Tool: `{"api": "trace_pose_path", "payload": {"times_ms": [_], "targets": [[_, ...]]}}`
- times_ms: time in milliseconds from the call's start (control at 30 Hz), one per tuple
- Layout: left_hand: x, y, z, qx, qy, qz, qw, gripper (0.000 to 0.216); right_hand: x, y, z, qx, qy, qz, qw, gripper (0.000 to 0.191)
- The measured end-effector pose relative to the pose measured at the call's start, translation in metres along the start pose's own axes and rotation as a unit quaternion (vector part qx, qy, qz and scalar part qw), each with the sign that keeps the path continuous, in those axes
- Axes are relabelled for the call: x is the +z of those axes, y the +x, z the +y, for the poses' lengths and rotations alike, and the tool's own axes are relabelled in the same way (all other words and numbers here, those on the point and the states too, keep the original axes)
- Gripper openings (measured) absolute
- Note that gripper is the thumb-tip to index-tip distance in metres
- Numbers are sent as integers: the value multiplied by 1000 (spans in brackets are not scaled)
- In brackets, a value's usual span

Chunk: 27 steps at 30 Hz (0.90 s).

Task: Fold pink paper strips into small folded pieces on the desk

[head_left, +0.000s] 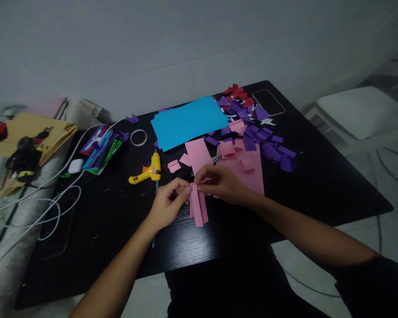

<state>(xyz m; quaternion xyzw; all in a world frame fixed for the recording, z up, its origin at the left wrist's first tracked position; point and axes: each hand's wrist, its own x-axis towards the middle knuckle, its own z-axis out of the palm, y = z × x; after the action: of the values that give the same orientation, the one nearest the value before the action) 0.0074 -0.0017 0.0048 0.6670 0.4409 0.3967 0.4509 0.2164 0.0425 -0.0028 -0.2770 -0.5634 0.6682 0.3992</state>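
Observation:
Between both hands is a folded strip of pink paper, its long creased flaps hanging toward me over the table's near side. My left hand pinches its upper left edge. My right hand grips the top from the right, thumb and forefinger together. Just beyond lie a flat pink paper piece and a larger pink sheet with small folded pink pieces on it. Scissors show partly between the pink papers; the rest of them is covered.
A yellow glue gun lies left of my hands, near a roll of tape. Blue sheets lie at the back. Purple paper pieces, red scraps and a phone are at right. White cables cross the left side.

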Motion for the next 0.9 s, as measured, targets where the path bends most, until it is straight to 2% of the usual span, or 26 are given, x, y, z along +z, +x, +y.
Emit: {"api": "trace_pose_path", "payload": {"times_ms": [133, 267, 400, 533, 733, 900], "targets": [[0, 2, 2, -19, -49, 5, 999, 18, 1, -1, -3, -64, -126, 56, 988, 8], [1, 4, 6, -30, -114, 4, 993, 21, 4, -4, -6, -52, -182, 75, 979, 5], [1, 4, 4, -57, -166, -1, 984, 18, 6, -5, -9, 1, -131, 60, 990, 11], [1, 3, -1, -52, -199, -2, 979, 14, 6, -5, -12, 53, -48, 9, 997, 18], [0, 3, -5, -46, -233, -32, 971, 19, 2, -3, -12, 99, -5, -45, 994, 18], [-1, 3, -5, -30, -219, -41, 974, 24, -2, -4, -14, 169, 46, -88, 981, 20]]}}
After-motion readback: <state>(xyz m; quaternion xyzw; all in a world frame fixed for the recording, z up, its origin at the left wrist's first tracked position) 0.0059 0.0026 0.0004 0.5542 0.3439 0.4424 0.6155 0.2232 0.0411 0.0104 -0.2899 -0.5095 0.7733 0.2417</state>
